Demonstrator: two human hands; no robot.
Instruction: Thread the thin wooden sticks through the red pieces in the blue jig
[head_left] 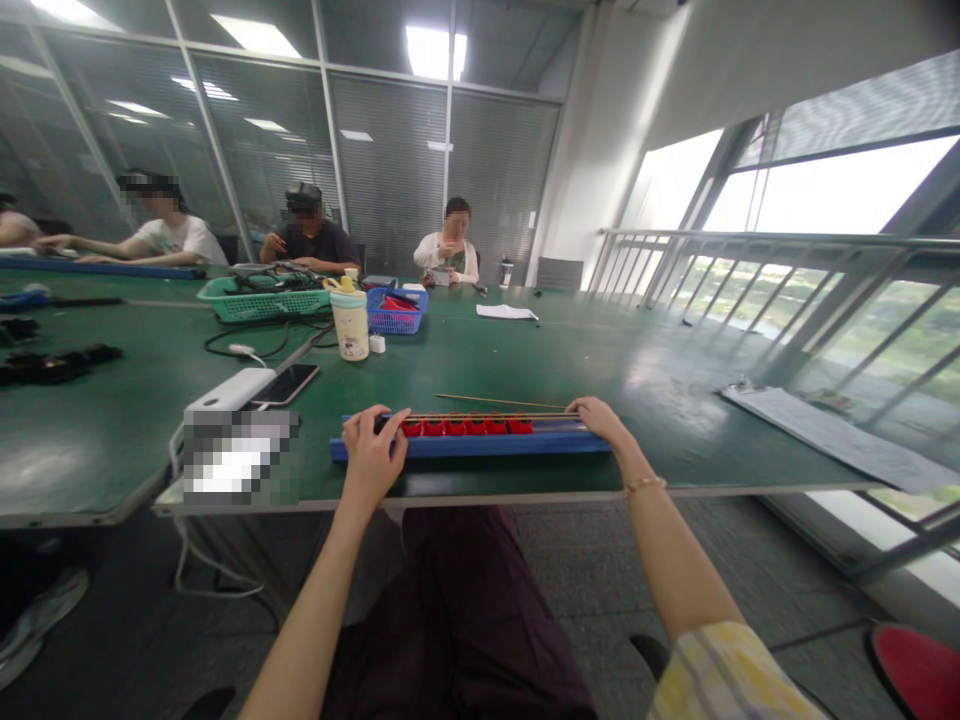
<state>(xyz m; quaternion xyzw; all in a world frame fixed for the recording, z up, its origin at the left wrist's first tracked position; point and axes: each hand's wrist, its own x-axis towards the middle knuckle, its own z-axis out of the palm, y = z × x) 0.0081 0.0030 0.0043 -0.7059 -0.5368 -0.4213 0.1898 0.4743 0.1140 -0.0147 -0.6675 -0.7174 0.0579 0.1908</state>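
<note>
A long blue tray (480, 444) lies across the green table near its front edge. Several red pieces (454, 426) stand in a row inside it. Thin rods run lengthwise over the red pieces. Another thin stick (499, 401) lies on the table just behind the tray. My left hand (373, 445) is at the tray's left end, fingers curved around a small dark item and the rod ends. At the tray's right end, my right hand (595, 418) pinches the other ends of the rods.
Left of the tray are a white power bank (229, 390) and a phone (289, 384). Farther back stand a yellow bottle (350, 325), a green basket (262, 303) and a blue basket (397, 316). A clipboard (832, 430) lies at right. Several people sit across the table.
</note>
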